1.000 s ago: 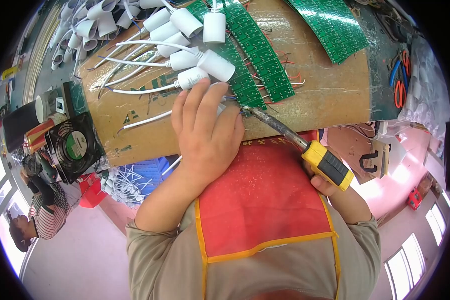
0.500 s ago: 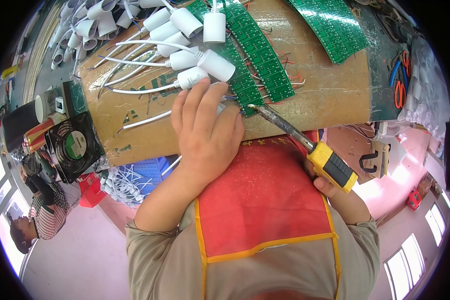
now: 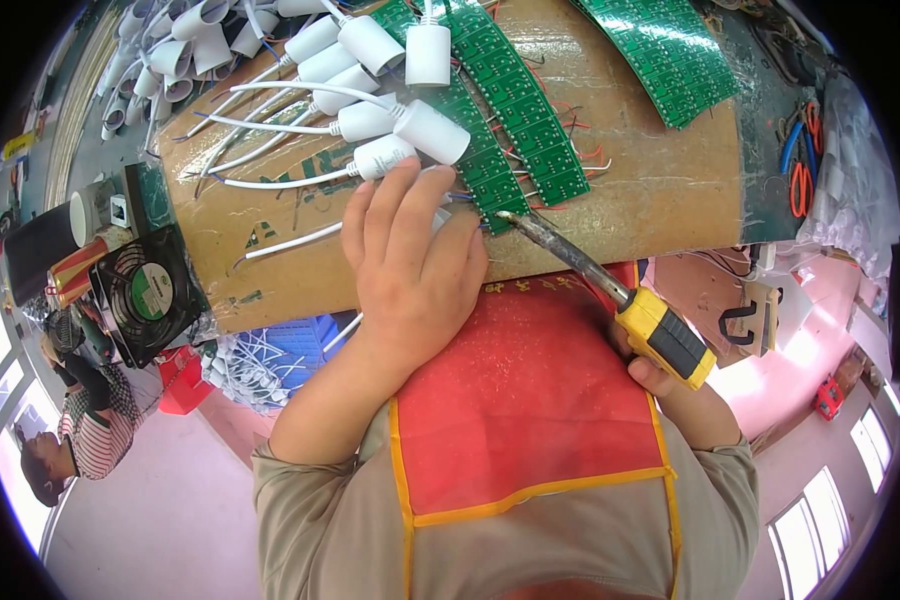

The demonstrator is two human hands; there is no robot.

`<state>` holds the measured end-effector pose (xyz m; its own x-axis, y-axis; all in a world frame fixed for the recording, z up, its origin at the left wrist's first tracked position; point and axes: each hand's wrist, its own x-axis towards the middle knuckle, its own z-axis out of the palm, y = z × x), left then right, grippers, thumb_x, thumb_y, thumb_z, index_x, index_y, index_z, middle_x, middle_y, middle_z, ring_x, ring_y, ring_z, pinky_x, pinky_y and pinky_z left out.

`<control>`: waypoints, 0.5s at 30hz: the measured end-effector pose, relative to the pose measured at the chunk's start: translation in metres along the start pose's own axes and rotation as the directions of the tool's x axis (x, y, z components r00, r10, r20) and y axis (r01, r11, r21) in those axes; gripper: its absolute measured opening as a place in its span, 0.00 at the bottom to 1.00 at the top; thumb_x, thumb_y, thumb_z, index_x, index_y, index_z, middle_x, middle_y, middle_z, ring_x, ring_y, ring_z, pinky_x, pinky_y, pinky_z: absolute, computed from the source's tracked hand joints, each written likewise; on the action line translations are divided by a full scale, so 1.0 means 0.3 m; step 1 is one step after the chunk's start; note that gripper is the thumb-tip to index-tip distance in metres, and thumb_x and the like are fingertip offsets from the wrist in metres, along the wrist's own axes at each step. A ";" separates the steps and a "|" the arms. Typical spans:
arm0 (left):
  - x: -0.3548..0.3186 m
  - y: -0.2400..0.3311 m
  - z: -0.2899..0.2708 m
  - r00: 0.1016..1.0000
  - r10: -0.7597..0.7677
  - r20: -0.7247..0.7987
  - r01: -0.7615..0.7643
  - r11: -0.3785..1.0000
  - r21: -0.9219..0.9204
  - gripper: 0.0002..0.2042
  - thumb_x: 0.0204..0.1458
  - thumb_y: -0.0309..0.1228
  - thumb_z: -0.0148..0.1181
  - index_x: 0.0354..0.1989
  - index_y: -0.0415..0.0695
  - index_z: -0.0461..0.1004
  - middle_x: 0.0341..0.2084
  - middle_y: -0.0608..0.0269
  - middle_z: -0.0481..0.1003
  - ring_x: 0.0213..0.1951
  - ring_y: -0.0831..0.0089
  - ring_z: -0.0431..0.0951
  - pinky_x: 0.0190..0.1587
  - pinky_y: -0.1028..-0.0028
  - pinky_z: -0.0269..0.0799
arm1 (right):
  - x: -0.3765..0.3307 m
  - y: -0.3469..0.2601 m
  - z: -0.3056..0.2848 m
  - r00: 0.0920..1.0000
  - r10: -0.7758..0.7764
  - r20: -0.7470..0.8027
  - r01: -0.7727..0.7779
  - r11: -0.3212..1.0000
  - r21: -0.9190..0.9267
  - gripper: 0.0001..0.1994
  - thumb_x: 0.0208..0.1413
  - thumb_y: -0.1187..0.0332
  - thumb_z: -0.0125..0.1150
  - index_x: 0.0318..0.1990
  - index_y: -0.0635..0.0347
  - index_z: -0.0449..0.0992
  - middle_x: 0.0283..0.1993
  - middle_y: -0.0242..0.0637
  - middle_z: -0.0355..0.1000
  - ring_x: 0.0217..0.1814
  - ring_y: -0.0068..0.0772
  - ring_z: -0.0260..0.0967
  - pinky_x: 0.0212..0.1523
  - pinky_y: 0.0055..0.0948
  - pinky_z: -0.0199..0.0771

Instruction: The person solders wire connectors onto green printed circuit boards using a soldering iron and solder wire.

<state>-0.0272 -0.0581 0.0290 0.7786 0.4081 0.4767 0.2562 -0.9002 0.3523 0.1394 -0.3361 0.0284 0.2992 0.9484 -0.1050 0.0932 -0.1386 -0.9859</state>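
My left hand [image 3: 410, 265] lies curled over a white cylindrical housing with a white cable [image 3: 292, 241], most of it hidden under the palm. Thin blue-tipped wires stick out past the fingers to the near end of a green circuit board strip [image 3: 485, 170]. In my right hand [image 3: 654, 376] is a soldering iron [image 3: 660, 335] with a yellow and black grip. Its tip rests at that same board end, beside the wires. Just beyond my left fingertips is another white cylindrical housing [image 3: 382, 157], and a second green board strip [image 3: 545, 150] lies alongside the first.
Several white housings with cables [image 3: 340, 75] lie on the cardboard sheet [image 3: 660, 190]. More green boards [image 3: 660, 60] are at the far right, near pliers [image 3: 800, 185]. A black fan [image 3: 148, 292] stands at left; a blue crate [image 3: 295, 350] of cables sits below the table edge.
The soldering iron has shifted very slightly toward me, its tip still at the board end. My left hand stays in place.
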 end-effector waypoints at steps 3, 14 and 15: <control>-0.006 -0.006 0.011 1.000 -0.014 -0.018 0.013 0.999 -0.034 0.10 0.44 0.25 0.70 0.36 0.46 0.81 0.56 0.55 0.77 0.60 0.51 0.76 0.63 0.50 0.66 | -0.002 -0.002 -0.002 1.000 0.012 0.003 -0.012 1.000 0.015 0.20 0.62 0.52 0.67 0.26 0.55 0.71 0.26 0.37 0.68 0.25 0.45 0.67 0.27 0.41 0.65; -0.008 -0.001 0.003 1.000 -0.021 -0.010 0.020 0.996 -0.083 0.07 0.46 0.26 0.69 0.34 0.48 0.80 0.55 0.54 0.78 0.60 0.50 0.76 0.64 0.49 0.65 | -0.012 0.014 -0.026 0.998 0.013 0.057 -0.015 1.000 0.025 0.20 0.60 0.53 0.68 0.42 0.64 0.78 0.33 0.41 0.74 0.30 0.49 0.73 0.32 0.39 0.73; -0.007 -0.002 0.002 1.000 -0.020 -0.010 0.020 0.996 -0.085 0.07 0.46 0.26 0.69 0.34 0.48 0.80 0.55 0.54 0.78 0.60 0.50 0.76 0.64 0.49 0.65 | -0.015 0.017 -0.020 0.999 0.013 0.038 -0.013 1.000 0.020 0.21 0.60 0.53 0.69 0.45 0.65 0.78 0.35 0.42 0.75 0.32 0.49 0.75 0.34 0.39 0.75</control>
<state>-0.0286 -0.0585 0.0272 0.7676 0.4279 0.4771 0.2220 -0.8759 0.4284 0.1443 -0.3428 0.0247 0.2642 0.9567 -0.1223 0.0704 -0.1455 -0.9868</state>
